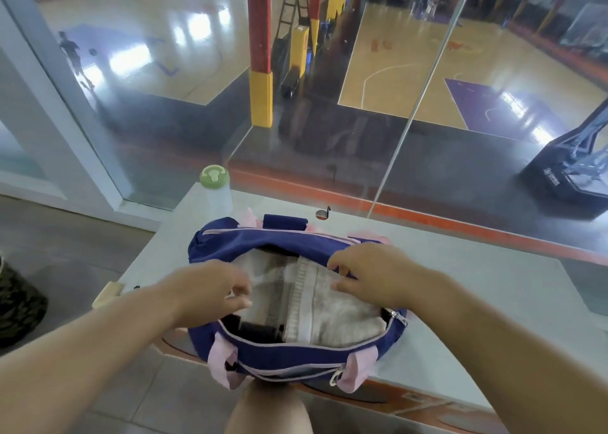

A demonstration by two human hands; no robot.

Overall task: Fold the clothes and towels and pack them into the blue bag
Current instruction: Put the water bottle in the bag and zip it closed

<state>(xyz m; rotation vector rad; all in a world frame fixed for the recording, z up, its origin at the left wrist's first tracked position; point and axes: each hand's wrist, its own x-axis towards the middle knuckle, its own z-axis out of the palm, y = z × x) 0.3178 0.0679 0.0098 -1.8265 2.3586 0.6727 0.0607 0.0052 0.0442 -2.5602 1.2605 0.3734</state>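
Observation:
The blue bag with pink straps lies unzipped on a pale table, its mouth facing up. Inside it lies folded white and grey cloth, with a dark item near the front left corner. My left hand hovers over the bag's left side, fingers loosely curled above the cloth. My right hand is at the far right rim of the opening, fingers bent down toward the cloth. Whether either hand pinches the fabric is not plain.
A clear bottle with a green lid stands at the table's back left corner. A glass wall rises right behind the table. A small beige block sits at the table's left edge. My knee is below the bag.

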